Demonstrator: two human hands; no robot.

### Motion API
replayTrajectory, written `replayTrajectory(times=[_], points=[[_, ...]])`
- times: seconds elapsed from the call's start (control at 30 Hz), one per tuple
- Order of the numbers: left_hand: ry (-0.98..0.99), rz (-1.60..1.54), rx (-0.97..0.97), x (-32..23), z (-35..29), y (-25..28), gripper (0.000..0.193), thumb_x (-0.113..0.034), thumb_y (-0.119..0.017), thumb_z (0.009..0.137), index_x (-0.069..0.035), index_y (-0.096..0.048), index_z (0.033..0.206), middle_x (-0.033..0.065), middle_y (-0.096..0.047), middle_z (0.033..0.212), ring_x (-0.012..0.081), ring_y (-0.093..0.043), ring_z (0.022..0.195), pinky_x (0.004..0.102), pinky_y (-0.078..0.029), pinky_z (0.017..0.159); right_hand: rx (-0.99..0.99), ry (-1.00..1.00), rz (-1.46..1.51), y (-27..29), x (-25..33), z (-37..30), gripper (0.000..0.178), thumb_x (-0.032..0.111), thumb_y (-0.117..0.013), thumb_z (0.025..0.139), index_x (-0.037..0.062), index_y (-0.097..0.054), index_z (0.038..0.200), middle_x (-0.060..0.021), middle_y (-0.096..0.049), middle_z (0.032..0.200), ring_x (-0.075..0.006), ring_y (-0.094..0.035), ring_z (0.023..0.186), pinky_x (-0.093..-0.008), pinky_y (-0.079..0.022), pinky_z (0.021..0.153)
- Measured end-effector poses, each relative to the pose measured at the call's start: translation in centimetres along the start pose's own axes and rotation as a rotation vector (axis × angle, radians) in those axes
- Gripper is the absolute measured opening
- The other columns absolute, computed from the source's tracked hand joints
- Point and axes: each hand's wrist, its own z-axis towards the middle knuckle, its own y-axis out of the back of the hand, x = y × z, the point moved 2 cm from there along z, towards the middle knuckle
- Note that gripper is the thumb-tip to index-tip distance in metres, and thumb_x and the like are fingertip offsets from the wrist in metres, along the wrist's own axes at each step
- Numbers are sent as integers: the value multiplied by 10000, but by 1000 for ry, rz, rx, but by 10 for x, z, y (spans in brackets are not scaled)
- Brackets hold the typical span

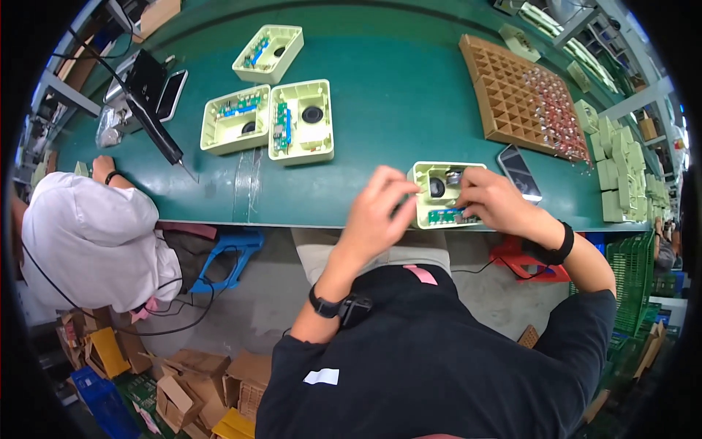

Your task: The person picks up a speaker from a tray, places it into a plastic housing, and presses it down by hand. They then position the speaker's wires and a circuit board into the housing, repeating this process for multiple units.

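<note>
A pale green plastic housing [420,218] lies open side up at the table's near edge, in front of me. Inside it sit a round black speaker [436,187] and a green circuit board [444,216] with a blue strip. My left hand [379,214] is at the housing's left wall, its fingers loosely bent, with a gap between thumb and fingers and nothing visible in them. Over the right side of the housing, my right hand [501,205] reaches in with fingers pinched together; whatever they hold is hidden. A small metallic part [453,177] shows near its fingertips.
Three similar housings with boards, one of them [301,150], stand left of centre. A divided cardboard tray [504,95] of small red-and-silver parts and a phone [521,174] lie right. Stacked housings [621,172] fill the right end. A black electric screwdriver [150,121] hangs near a co-worker [88,234].
</note>
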Motion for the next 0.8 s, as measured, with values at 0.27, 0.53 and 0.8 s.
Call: replayTrajectory(times=[0.27, 0.53, 0.8], points=[[448, 316, -336, 39, -6, 104, 280, -177, -714, 987, -93, -676, 1251, 42, -534, 603, 167, -518, 561, 357, -424, 550, 126, 114, 28, 2, 6, 30, 411, 420, -806, 891, 50, -663, 1000, -120, -587, 1057, -333, -636, 982, -454, -527, 755], [346, 483, -361, 66, -20, 97, 209, -218, -691, 1012, -32, -675, 1107, 63, -576, 609, 154, -527, 553, 332, -391, 538, -567, -196, -590, 133, -162, 131, 298, 300, -737, 903, 6, -689, 896, -206, -653, 927, -396, -668, 878, -500, -544, 759], [142, 302, -196, 55, -5, 96, 297, -154, -702, 976, 22, -607, 756, 140, -538, 615, 240, -498, 527, 377, -375, 533, -415, -1060, -317, 179, -323, -32, 532, 492, -810, 849, -25, -768, 970, -237, -768, 996, -402, -737, 981, -447, -589, 865]])
